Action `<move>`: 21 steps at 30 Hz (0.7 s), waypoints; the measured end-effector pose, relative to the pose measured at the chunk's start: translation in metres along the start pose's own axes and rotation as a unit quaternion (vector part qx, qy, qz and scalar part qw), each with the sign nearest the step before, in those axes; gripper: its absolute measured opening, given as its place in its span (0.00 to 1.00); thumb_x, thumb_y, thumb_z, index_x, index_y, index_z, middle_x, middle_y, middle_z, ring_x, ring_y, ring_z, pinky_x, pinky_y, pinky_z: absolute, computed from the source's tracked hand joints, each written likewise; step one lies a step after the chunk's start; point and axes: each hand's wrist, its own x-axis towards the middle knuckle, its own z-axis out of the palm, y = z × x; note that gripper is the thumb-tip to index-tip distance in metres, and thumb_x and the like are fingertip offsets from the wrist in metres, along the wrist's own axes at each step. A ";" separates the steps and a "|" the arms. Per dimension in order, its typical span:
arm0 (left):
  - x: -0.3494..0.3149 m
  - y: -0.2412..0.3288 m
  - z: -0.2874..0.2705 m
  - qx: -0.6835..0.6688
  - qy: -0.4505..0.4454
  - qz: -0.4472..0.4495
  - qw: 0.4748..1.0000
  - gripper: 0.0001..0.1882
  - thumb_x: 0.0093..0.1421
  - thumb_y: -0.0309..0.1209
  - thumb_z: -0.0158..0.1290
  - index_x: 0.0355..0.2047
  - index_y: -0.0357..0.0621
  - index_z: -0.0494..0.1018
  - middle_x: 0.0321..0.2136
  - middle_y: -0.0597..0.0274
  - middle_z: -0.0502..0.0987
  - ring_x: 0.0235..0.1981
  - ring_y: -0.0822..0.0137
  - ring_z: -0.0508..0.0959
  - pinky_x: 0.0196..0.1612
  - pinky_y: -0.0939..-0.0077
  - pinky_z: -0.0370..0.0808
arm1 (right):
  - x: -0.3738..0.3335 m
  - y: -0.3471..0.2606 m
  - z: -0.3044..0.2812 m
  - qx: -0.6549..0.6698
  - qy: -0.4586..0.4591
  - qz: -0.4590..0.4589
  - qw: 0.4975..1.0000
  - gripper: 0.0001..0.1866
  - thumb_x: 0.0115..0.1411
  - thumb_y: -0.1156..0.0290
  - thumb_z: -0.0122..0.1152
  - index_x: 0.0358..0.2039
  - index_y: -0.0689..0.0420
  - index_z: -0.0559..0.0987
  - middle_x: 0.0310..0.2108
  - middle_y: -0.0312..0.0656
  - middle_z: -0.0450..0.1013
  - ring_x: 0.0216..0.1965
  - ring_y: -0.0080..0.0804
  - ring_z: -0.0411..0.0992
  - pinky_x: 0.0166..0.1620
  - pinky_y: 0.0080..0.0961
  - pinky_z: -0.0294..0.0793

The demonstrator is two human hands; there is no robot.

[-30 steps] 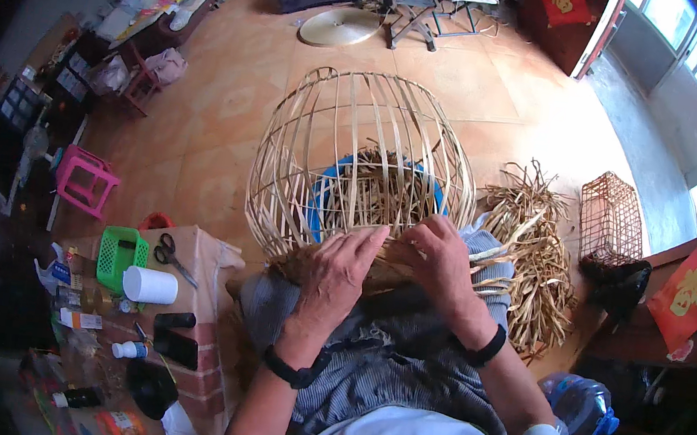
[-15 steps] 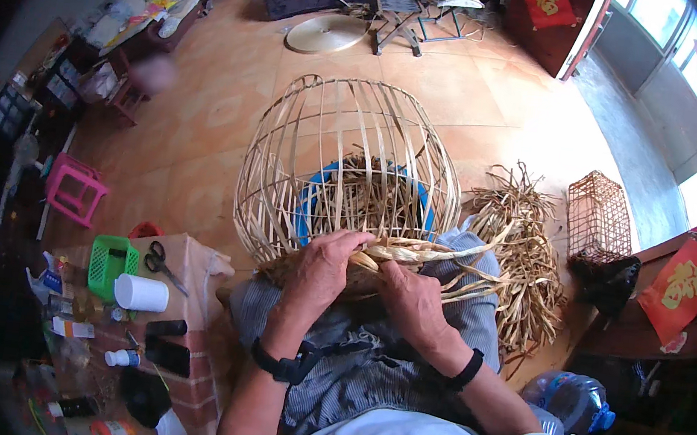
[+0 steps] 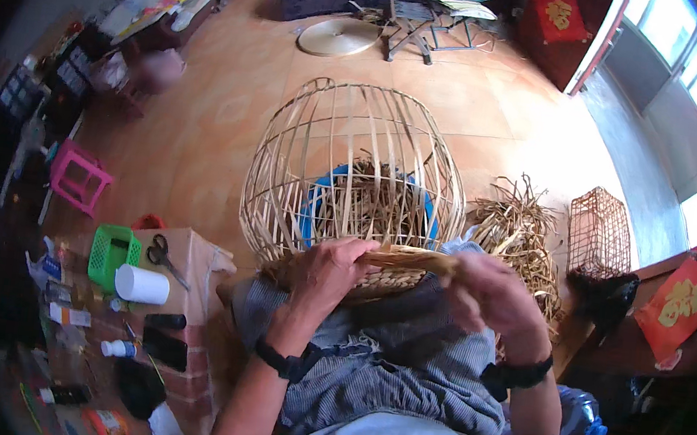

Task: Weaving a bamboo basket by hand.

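Note:
An openwork basket (image 3: 353, 179) of pale strips lies across my lap, its closely woven part (image 3: 388, 285) close to my hands. My left hand (image 3: 327, 277) grips a bundle of dried plant strands (image 3: 408, 260) at the basket's edge, with thumb and fingers pressed together. Those strands stretch sideways to my right hand (image 3: 498, 296), which is closed round their other end; motion blurs its fingers. Through the ribs shows a blue basin (image 3: 307, 217) filled with dried strips (image 3: 367, 207).
A heap of dried strands (image 3: 519, 228) lies on the floor at right, near a small wire-like cage (image 3: 600, 233). On the left, a covered table holds scissors (image 3: 167, 259), a green plastic basket (image 3: 110, 257) and a white cup (image 3: 142, 284). Beyond stands a pink stool (image 3: 80, 177).
My right hand has moved right and slightly up, drawing the once-loose strands into a tighter bundle. My left hand stays at the basket's edge. The whole view has shifted slightly.

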 end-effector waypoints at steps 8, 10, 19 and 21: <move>0.006 0.006 0.000 -0.023 -0.005 -0.056 0.998 0.14 0.59 0.31 0.69 0.46 0.45 0.85 0.37 0.51 0.86 0.39 0.48 0.87 0.41 0.56 0.82 | 0.011 0.033 -0.020 -0.044 0.106 -0.119 0.986 0.15 0.74 0.66 0.64 0.55 0.60 0.78 0.39 0.41 0.82 0.32 0.35 0.81 0.38 0.31 0.82; 0.007 0.008 0.001 -0.018 0.004 -0.061 0.998 0.14 0.60 0.30 0.68 0.46 0.44 0.85 0.37 0.49 0.86 0.39 0.46 0.86 0.41 0.55 0.81 | 0.041 0.042 0.011 -0.185 0.118 -0.090 0.971 0.17 0.71 0.68 0.70 0.55 0.61 0.79 0.40 0.39 0.82 0.32 0.26 0.79 0.35 0.25 0.79; 0.009 0.013 0.002 0.065 -0.031 -0.105 0.992 0.16 0.61 0.35 0.68 0.48 0.44 0.81 0.36 0.46 0.86 0.41 0.44 0.87 0.43 0.53 0.82 | 0.109 0.043 -0.004 -0.094 0.187 -0.134 0.969 0.12 0.71 0.62 0.69 0.39 0.60 0.86 0.27 0.33 0.80 0.23 0.18 0.71 0.27 0.21 0.73; 0.005 0.014 0.000 0.031 0.005 -0.104 0.994 0.17 0.63 0.37 0.68 0.48 0.44 0.80 0.35 0.46 0.85 0.40 0.44 0.87 0.42 0.52 0.82 | 0.117 0.041 -0.014 -0.055 0.177 -0.146 0.972 0.11 0.71 0.63 0.69 0.39 0.60 0.86 0.28 0.34 0.81 0.23 0.19 0.72 0.27 0.22 0.74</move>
